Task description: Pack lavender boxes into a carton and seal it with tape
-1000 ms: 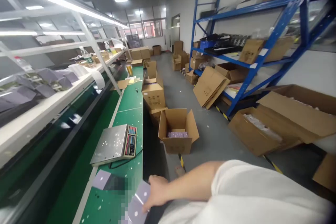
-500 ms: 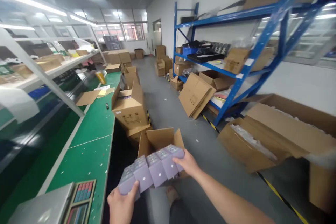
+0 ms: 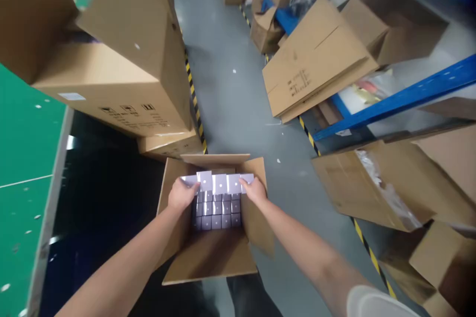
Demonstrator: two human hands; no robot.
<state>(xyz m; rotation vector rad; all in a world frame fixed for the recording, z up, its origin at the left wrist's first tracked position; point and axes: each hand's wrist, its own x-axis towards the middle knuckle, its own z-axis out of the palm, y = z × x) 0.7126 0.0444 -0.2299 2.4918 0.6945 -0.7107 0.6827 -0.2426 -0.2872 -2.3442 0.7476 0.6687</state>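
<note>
A row of small lilac boxes (image 3: 220, 184) is pressed between my two hands, over the far part of an open carton (image 3: 211, 262). My left hand (image 3: 182, 194) grips the row's left end, its thumb on the near face. At the right end my right hand (image 3: 255, 190) holds on in the same way. Below the row, inside the carton, more lilac boxes (image 3: 216, 208) lie packed in several rows. The carton stands on the floor with its flaps spread.
A large open carton (image 3: 111, 79) stands on another at the left, beside the green table (image 3: 26, 148). Flattened cardboard (image 3: 316, 59) leans on the blue shelf (image 3: 401, 99) at the right. Opened cardboard (image 3: 394, 178) lies at the right on the grey floor (image 3: 234, 94).
The view has tilted down. Both hands have lowered the row of boxes from in front of the carton into its opening, and the boxes inside now show.
</note>
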